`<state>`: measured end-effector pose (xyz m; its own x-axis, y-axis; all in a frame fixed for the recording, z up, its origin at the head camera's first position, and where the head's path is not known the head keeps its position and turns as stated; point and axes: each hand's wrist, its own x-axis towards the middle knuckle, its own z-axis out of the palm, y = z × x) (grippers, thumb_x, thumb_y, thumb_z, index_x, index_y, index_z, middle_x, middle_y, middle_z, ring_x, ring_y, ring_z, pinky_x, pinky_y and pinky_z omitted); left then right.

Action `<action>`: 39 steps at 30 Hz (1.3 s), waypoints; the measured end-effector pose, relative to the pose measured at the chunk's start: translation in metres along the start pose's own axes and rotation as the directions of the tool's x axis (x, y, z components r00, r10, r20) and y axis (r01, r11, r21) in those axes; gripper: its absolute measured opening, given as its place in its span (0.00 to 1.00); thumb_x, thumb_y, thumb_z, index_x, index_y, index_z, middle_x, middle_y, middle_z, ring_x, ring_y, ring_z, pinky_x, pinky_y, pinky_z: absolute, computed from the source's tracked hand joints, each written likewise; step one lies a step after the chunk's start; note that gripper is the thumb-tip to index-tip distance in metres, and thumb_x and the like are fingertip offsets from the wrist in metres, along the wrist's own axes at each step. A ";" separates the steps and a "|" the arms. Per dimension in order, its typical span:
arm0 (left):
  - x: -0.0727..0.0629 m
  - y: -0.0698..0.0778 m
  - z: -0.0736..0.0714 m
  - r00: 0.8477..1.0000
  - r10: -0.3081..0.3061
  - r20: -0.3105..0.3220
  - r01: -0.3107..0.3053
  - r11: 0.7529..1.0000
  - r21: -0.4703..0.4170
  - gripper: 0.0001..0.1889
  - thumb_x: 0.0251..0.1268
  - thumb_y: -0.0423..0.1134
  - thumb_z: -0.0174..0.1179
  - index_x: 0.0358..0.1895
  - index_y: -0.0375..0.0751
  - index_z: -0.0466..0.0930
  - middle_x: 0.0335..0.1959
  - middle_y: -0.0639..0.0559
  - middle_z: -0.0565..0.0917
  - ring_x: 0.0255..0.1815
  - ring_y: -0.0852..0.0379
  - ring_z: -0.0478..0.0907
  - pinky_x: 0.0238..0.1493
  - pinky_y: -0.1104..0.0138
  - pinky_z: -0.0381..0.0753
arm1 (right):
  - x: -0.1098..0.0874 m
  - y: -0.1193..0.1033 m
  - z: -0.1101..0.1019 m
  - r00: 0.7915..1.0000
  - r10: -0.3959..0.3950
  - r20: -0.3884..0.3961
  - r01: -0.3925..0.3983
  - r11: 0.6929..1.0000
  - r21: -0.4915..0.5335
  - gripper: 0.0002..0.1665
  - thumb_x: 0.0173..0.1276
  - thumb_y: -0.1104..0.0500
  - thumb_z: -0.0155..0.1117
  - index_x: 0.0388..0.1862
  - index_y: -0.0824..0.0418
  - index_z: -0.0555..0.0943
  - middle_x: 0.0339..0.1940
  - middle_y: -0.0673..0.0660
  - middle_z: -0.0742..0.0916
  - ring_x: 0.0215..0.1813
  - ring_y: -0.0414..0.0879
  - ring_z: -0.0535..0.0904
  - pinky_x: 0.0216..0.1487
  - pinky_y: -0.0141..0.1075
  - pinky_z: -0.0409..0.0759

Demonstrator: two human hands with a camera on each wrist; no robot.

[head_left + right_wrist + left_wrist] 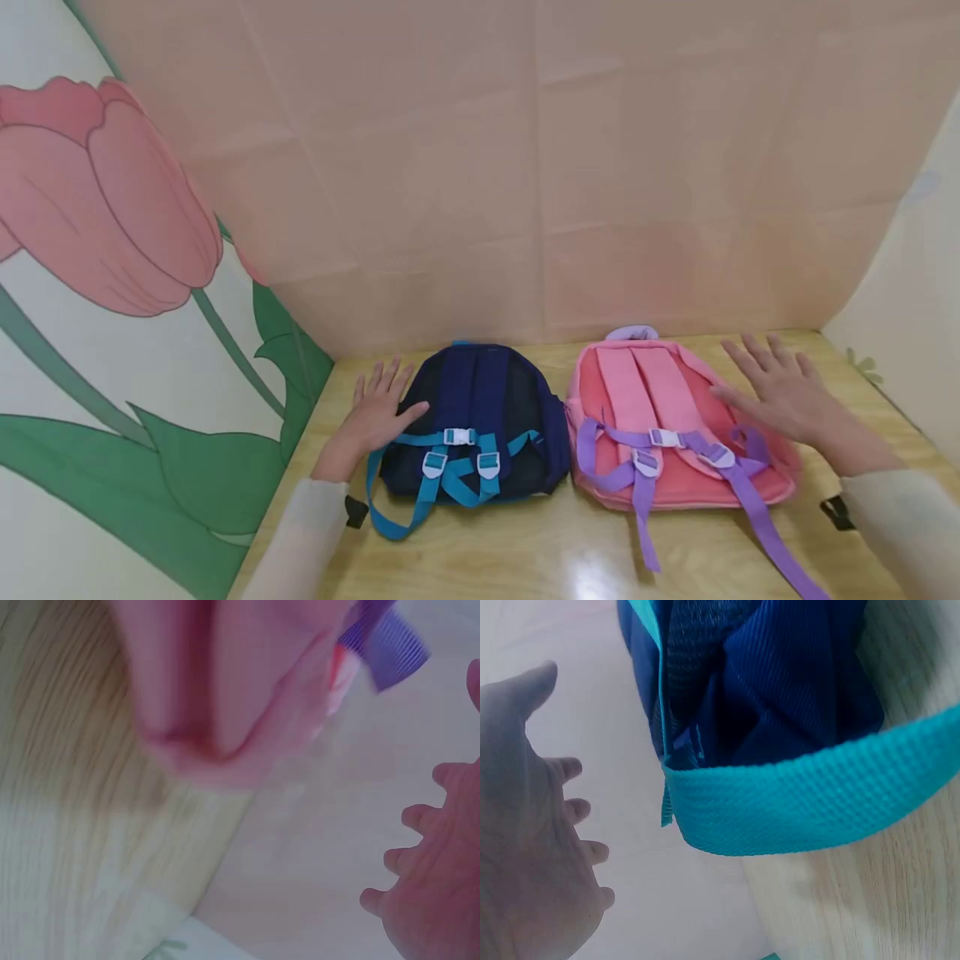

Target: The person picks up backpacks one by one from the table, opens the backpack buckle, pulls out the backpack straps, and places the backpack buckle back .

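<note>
A navy backpack (pixel 491 392) with teal straps and white buckles lies strap side up on the wooden table. Close on its right lies a pink backpack (pixel 652 375) with purple straps, also strap side up. My left hand (pixel 377 414) is spread beside the navy backpack's left edge and holds nothing; in the left wrist view a teal strap (pixel 795 802) loops out near it. Fingers apart, my right hand (pixel 787 396) is at the pink backpack's right side, also holding nothing. The right wrist view shows the pink backpack's blurred corner (pixel 217 712) apart from that hand.
The wooden table (pixel 525 554) ends against a tan sheet (pixel 465 183) hanging behind it. A wall with a large painted tulip (pixel 112 200) stands at the left, and a pale wall (pixel 907 308) at the right. Purple strap ends (pixel 776 542) trail toward the table's front.
</note>
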<state>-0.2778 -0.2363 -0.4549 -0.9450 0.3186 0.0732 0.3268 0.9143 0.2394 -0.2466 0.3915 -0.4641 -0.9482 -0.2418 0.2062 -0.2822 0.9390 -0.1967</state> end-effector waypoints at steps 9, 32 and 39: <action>-0.010 0.010 -0.005 0.998 0.063 0.003 -0.063 0.998 0.002 0.42 0.74 0.69 0.44 0.83 0.53 0.45 0.84 0.45 0.44 0.83 0.38 0.32 0.75 0.36 0.32 | 0.005 -0.037 -0.002 0.998 -0.065 -0.021 0.065 0.998 -0.008 0.56 0.72 0.34 0.59 0.84 0.58 0.45 0.81 0.73 0.52 0.81 0.69 0.28 0.72 0.68 0.23; -0.027 0.022 0.003 0.979 0.203 -0.004 -0.203 0.979 -0.012 0.39 0.74 0.63 0.53 0.80 0.47 0.57 0.83 0.45 0.53 0.84 0.42 0.39 0.76 0.37 0.41 | 0.027 -0.133 0.011 0.952 -0.272 -0.138 0.281 0.959 0.046 0.51 0.70 0.37 0.63 0.82 0.60 0.57 0.78 0.71 0.62 0.80 0.68 0.52 0.80 0.56 0.40; -0.028 0.024 0.006 0.973 0.231 0.002 -0.231 0.973 0.006 0.38 0.74 0.62 0.53 0.79 0.46 0.60 0.81 0.47 0.56 0.82 0.40 0.47 0.75 0.37 0.49 | 0.035 -0.161 0.013 0.967 -0.243 -0.081 0.251 0.962 0.107 0.54 0.69 0.33 0.63 0.83 0.56 0.54 0.78 0.68 0.64 0.76 0.67 0.59 0.70 0.65 0.63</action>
<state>-0.2435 -0.2214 -0.4568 -0.8438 0.5220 0.1248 0.5367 0.8173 0.2099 -0.2367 0.2286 -0.4379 -0.8361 -0.4424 0.3245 -0.5252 0.8164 -0.2402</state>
